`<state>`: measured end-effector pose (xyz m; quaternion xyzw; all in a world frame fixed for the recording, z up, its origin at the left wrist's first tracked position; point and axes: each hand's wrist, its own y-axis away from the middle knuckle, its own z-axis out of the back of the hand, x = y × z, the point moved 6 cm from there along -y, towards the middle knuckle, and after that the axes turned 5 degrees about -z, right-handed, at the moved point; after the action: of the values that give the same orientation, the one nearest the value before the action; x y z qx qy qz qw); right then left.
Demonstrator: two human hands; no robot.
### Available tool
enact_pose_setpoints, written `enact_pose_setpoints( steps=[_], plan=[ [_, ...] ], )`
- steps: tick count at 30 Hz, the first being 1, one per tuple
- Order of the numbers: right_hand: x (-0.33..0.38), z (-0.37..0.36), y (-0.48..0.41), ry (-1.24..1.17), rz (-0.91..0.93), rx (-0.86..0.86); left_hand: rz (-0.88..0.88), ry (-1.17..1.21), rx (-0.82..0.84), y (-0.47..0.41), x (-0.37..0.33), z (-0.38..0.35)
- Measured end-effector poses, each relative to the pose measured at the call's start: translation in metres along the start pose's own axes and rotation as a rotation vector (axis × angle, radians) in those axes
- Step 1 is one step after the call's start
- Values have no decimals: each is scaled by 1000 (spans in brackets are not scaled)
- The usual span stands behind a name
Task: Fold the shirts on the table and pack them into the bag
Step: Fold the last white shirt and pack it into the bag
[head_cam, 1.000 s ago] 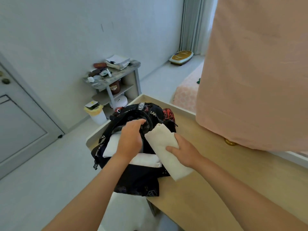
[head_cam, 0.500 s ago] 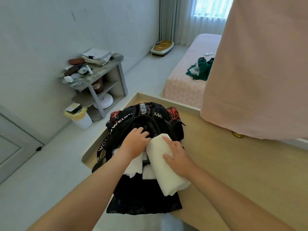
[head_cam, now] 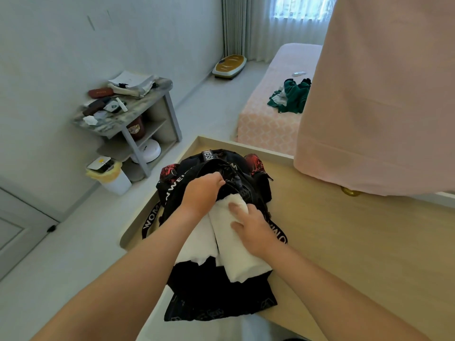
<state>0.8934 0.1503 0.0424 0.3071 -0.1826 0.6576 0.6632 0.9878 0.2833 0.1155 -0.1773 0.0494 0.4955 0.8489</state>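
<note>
The black bag [head_cam: 221, 291] lies at the near left corner of the desk [head_cam: 357, 242], its mouth facing the person and its lower flap hanging over the desk's edge. The left hand [head_cam: 202, 193] is clenched on the upper rim of the bag's opening, fingers curled over the dark fabric and hidden inside it. The right hand [head_cam: 253, 227] lies on top of the rolled white shirt [head_cam: 243, 262] and grasps it, thumb and forefinger resting along the roll while the other fingers go round its right side. The roll's far end sits just under the left hand, at the mouth of the bag; its near end sticks out toward the person, beyond the right wrist. A second white shirt [head_cam: 197, 242] lies just left of the roll, touching it, partly under the left forearm. A pale pink cloth [head_cam: 381, 94] hangs over the desk's far right. Beyond the desk stand a bed [head_cam: 270, 124] with green clothes [head_cam: 293, 94], a cluttered shelf [head_cam: 128, 112] and a small bin [head_cam: 113, 178]
</note>
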Motion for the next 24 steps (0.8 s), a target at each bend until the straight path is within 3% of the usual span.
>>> enact_pose_setpoints(
  steps=[2,3,5,7,9,15,18,19,22,24],
  plan=[
    [1,-16,0,268,-2,30,15,17,-6,1,-1,0],
    [1,-20,-1,279,-12,58,18,30,-6,1,-2,0],
    [3,-17,-9,142,-9,56,14,62,-24,3,-3,3],
    [1,-6,-18,-77,-24,-58,26,114,-61,5,-3,8],
    [1,-4,-18,-97,-3,-164,27,154,-83,6,-3,12],
    [15,-9,-18,685,-27,-72,4,129,-49,6,-5,9],
    [33,-14,-4,822,245,-188,1,125,-2,1,1,5],
    [31,-22,1,772,336,-122,-39,92,-11,0,2,5],
    [10,-32,11,649,240,241,-320,-73,24,2,-10,-3],
    [9,-31,16,702,268,265,-427,-160,156,6,-16,-19]
  ],
)
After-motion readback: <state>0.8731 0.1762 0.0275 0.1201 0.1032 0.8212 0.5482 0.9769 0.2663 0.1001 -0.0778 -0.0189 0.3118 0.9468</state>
